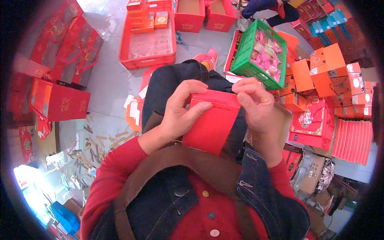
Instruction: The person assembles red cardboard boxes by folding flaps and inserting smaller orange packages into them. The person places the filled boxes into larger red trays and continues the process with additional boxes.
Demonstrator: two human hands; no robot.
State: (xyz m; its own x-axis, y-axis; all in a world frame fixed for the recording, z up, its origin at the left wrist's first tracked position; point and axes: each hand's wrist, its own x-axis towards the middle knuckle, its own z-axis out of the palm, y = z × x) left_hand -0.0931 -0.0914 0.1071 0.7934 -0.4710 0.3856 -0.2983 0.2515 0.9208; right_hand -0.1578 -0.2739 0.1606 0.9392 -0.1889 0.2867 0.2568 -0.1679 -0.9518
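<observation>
A small red cardboard box (212, 126) is held above my lap, its narrow end turned away from me. My left hand (182, 106) grips its left side, thumb laid across the top face and fingers behind the far edge. With fingers curled and thumb against the far right corner, my right hand (258, 104) pinches the box there. Whether a thin flap sits between those fingertips is too small to tell.
A red plastic crate (124, 56) with small orange boxes stands ahead on the left. Ahead right is a green basket (244, 60) of pink-wrapped packets. Orange boxes (330, 64) pile up at right, near stacked red boxes (352, 140). Large red gift boxes (80, 52) stand at left; scraps (96, 150) litter the floor.
</observation>
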